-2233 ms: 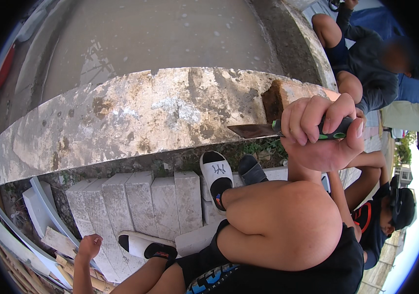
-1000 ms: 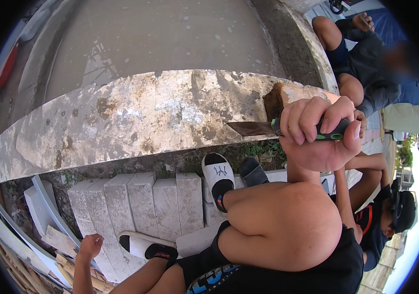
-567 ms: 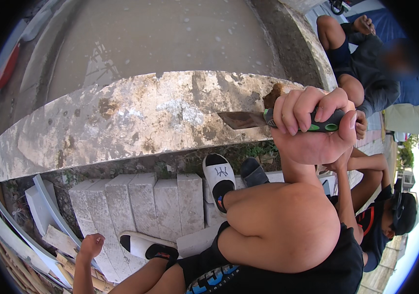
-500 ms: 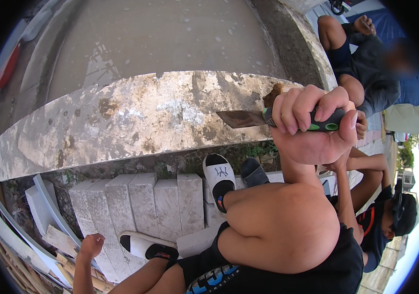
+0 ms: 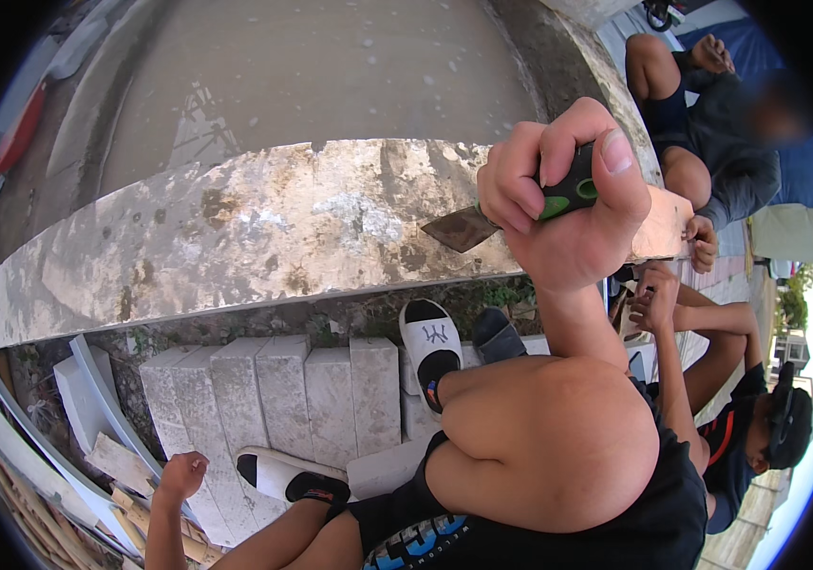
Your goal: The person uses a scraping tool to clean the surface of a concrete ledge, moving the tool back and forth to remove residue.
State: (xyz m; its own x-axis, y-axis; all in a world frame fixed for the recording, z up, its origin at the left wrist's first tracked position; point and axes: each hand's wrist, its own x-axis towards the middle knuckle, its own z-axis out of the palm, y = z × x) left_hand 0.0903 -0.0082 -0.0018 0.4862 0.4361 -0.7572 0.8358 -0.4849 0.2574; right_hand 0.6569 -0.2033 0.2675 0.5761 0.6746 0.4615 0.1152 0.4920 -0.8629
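My right hand (image 5: 568, 204) is raised above the light stone ledge (image 5: 264, 233), its fingers wrapped round the black-and-green handle (image 5: 570, 193) of a scraper. The scraper's flat, dark-stained metal blade (image 5: 462, 229) points left and slightly down over the ledge. I cannot tell whether the blade touches the stone. At the lower left, my left hand (image 5: 181, 473) hangs over the pale blocks, fingers curled in loosely with nothing visible in them.
Below the ledge lies a row of pale blocks (image 5: 278, 399), where my feet rest in white-and-black slides (image 5: 430, 347). Murky water (image 5: 330, 85) stands beyond the ledge. Curved metal strips (image 5: 112, 418) lie at left. Two people sit at right, one in a dark sweater (image 5: 710, 133), another wearing a dark cap (image 5: 791, 413).
My right hand has shifted a little left and turned, so the scraper's handle now slants up to the right and its blade tips downward. My left hand has barely moved.
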